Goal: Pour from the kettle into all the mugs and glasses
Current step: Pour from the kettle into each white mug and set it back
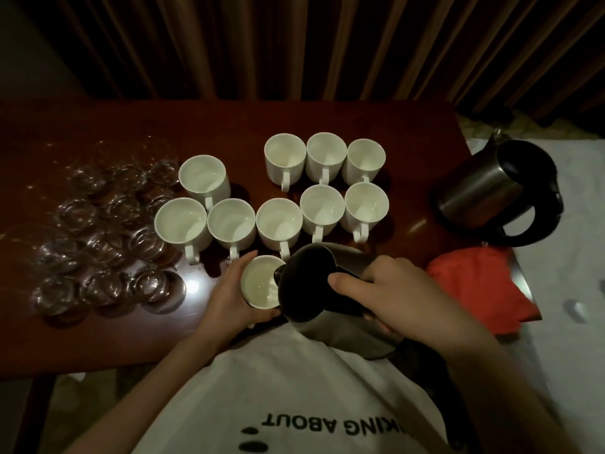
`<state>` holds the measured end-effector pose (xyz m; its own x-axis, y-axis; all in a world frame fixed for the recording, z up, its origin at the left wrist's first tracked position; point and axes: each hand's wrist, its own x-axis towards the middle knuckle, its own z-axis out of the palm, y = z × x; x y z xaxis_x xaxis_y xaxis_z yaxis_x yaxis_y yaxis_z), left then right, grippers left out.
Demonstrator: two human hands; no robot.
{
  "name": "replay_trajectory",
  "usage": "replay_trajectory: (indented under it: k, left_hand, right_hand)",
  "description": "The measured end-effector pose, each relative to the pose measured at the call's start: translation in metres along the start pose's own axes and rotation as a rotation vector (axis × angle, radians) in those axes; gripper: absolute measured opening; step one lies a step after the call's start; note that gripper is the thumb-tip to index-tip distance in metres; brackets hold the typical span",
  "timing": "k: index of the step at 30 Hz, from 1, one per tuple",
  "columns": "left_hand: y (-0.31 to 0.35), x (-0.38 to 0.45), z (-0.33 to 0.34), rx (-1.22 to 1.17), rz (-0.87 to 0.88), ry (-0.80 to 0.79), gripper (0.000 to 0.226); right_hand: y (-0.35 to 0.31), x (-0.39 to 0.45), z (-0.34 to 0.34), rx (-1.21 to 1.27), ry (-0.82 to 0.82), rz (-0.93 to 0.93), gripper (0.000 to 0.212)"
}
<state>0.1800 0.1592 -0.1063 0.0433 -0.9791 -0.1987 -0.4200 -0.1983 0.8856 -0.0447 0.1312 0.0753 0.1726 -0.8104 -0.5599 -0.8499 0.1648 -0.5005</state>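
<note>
Your right hand (389,283) grips the kettle (314,290), tilted over the near mug (260,285), which your left hand (232,290) wraps. That mug holds pale liquid; nine mugs (278,221) stand beyond it, glasses (104,231) on the left.

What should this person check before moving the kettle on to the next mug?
1. Mug steadied: ok. The left hand holds the near mug.
2. Kettle grip: ok. The right hand grips the handle of the kettle.
3. Spout over the mug: ok, it overlaps the rim.
4. Near mug filled enough: cannot tell, the kettle hides part of it.
5. Next mug within reach: ok. A white mug stands just behind.
6. Glasses filled or not: cannot tell, too dim.
</note>
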Motion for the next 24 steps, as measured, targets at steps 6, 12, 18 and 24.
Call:
replay_trajectory:
  k: [6,12,18,24]
  left_hand:
    - [0.003,0.003,0.0,-0.005,0.018,0.0,0.089]
    - [0.007,0.004,0.001,0.117,0.02,0.036,0.092]
    - [0.015,0.001,0.003,0.084,-0.011,0.052,0.089]
    - [0.027,-0.002,-0.006,0.094,-0.021,0.064,0.087]
  right_hand:
    - [0.022,-0.004,0.011,0.174,0.054,0.009,0.057]
    - [0.046,-0.008,0.013,0.291,0.095,-0.008,0.066]
    - [0.061,-0.009,0.012,0.37,0.113,0.03,0.066]
    - [0.073,-0.009,0.013,0.456,0.081,0.072,0.062]
